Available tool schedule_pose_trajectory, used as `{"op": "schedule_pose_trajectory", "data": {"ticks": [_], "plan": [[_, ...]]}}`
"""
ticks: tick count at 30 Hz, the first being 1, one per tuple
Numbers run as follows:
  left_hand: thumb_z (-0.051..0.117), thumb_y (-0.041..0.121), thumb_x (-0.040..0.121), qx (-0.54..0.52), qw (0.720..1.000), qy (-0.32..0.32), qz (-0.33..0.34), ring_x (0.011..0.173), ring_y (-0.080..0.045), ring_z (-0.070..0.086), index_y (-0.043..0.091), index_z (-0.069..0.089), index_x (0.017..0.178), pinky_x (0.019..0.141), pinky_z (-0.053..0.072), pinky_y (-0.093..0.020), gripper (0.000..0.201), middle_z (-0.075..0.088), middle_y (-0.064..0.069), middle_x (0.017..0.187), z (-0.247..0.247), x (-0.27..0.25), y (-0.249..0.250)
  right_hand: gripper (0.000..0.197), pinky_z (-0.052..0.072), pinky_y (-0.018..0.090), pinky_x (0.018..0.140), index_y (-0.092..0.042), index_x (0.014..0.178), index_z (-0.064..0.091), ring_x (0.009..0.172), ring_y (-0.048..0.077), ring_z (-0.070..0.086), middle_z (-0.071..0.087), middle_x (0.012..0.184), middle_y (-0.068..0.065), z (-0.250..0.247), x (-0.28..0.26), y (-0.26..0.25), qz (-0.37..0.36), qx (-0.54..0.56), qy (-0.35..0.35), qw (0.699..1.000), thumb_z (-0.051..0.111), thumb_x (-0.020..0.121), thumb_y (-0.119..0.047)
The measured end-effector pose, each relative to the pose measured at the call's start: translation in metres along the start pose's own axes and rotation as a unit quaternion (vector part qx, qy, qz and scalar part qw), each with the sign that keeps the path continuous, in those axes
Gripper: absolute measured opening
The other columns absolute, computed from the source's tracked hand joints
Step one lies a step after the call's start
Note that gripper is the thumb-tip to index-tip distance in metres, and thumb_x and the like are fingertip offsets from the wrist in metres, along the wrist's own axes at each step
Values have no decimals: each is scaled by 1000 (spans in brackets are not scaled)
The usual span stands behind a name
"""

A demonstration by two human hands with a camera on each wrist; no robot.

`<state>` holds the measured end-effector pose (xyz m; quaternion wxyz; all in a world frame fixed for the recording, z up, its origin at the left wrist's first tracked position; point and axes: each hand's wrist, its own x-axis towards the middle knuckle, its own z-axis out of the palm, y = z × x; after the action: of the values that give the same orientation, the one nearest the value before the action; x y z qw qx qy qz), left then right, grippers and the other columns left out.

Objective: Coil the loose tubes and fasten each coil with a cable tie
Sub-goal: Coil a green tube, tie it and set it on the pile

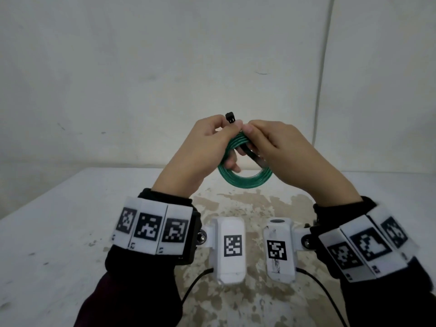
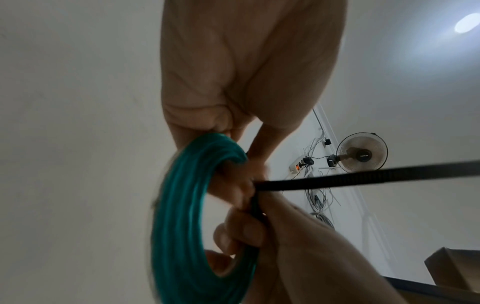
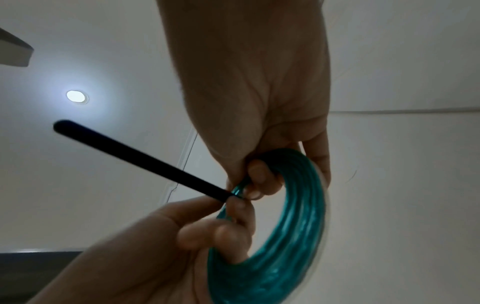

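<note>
Both hands are up over the table (image 1: 59, 232), meeting at the top of the green tube coil (image 1: 245, 180). My left hand (image 1: 200, 149) has its fingers curled through the middle of the coil, thumb and forefinger pinching the bundle at its top. The black head of the cable tie (image 1: 229, 117) pokes up just above that pinch. My right hand (image 1: 283, 147) comes in from the other side, fingertips pressed against the left hand's at the same spot, fingers curled round the coil and the tie.

On the left wrist view, the coil (image 2: 182, 226) stands edge-on, several turns lying side by side. The tie's black strap (image 2: 363, 176) runs out to the right from between the fingers (image 2: 233, 185), ridged along its face. The right hand (image 2: 298, 246) sits lower in that view, its fingers closed on the strap where it bends round the tube. I can't tell whether the strap is through the head.

From the right wrist, the strap (image 3: 140, 158) sticks out up and left, free end in the air, its base pinched at the coil (image 3: 293, 226) between the right hand (image 3: 259, 102) and the left hand (image 3: 168, 236).

No containers on the table, so the coil is held clear of the surface in the hands alone. The table top shows a worn, mottled patch (image 1: 247, 204) below the hands. On the far wall there is a fan (image 2: 361, 152) and a power strip (image 2: 298, 165) with hanging wires.
</note>
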<state>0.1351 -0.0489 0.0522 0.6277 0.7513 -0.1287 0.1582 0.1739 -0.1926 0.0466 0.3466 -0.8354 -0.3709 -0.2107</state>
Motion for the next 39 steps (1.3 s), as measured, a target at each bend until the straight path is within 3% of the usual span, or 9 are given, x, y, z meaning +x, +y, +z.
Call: {"op": "schedule_pose_trajectory", "data": {"ticks": [5, 8, 10, 13, 17, 22, 24, 28, 39], "plan": [[50, 19, 98, 2, 999, 33, 27, 36, -11, 32, 6, 44, 79, 41, 29, -20, 25, 53, -10, 60, 2, 0, 1, 36, 50, 51, 74, -14, 87, 57, 63, 16, 53, 60, 71, 3, -2, 0, 0, 37, 83, -28, 995, 33, 101, -37], [51, 17, 98, -15, 998, 60, 32, 34, -10, 29, 7, 44, 78, 40, 27, -19, 24, 52, 1, 47, 2, 1, 1, 12, 51, 45, 80, -24, 106, 53, 75, 12, 59, 60, 80, -5, -11, -3, 0, 29, 110, -30, 993, 47, 98, -30], [51, 16, 98, -24, 997, 71, 35, 35, -10, 28, 6, 45, 78, 41, 27, -20, 23, 48, 5, 42, 2, 1, 0, 25, 51, 37, 85, -32, 114, 54, 92, 8, 57, 57, 98, -6, -18, -6, -2, -9, 87, -21, 996, 62, 90, -30], [50, 16, 98, -30, 996, 72, 38, 36, -11, 28, 4, 48, 80, 41, 27, -20, 21, 46, 7, 41, 1, 1, -2, 22, 45, 27, 91, -38, 104, 64, 105, 4, 51, 53, 106, -9, -23, -8, -9, -53, 69, 18, 996, 70, 83, -36], [51, 16, 98, -16, 997, 57, 47, 37, -12, 30, -2, 54, 89, 41, 28, -20, 20, 52, -1, 49, 0, 1, -2, 10, 45, 30, 84, -36, 81, 60, 88, 8, 56, 59, 86, -8, -18, -6, -15, -70, 86, 42, 993, 63, 89, -31], [51, 21, 97, 31, 996, 47, 67, 42, -13, 30, 4, 51, 80, 41, 25, -22, 24, 45, -5, 53, 1, 2, -4, 34, 43, 33, 74, -3, 84, 67, 78, 24, 56, 64, 75, 8, -12, -4, -17, -62, 175, 46, 982, 49, 98, -27], [54, 22, 96, 36, 996, 50, 71, 42, -13, 31, 5, 58, 79, 41, 24, -21, 25, 45, -8, 54, 2, 2, -6, 37, 42, 23, 71, 3, 82, 67, 68, 12, 51, 61, 69, 3, -11, -4, -17, -45, 212, 51, 975, 49, 98, -25], [56, 20, 95, 35, 995, 63, 72, 41, -11, 30, 8, 69, 83, 41, 25, -20, 21, 45, -8, 53, 4, 4, -8, 32, 36, 7, 60, -11, 63, 61, 55, -2, 45, 53, 54, -13, -12, -4, -16, 25, 277, 42, 960, 56, 93, -22], [58, 18, 94, -12, 994, 89, 59, 48, -17, 31, 14, 73, 90, 42, 26, -20, 16, 43, -9, 57, 5, 6, -11, 48, 37, 28, 76, -24, 47, 57, 68, 13, 43, 48, 56, -10, -8, 0, -12, 108, 314, 23, 943, 53, 95, -24]]}}
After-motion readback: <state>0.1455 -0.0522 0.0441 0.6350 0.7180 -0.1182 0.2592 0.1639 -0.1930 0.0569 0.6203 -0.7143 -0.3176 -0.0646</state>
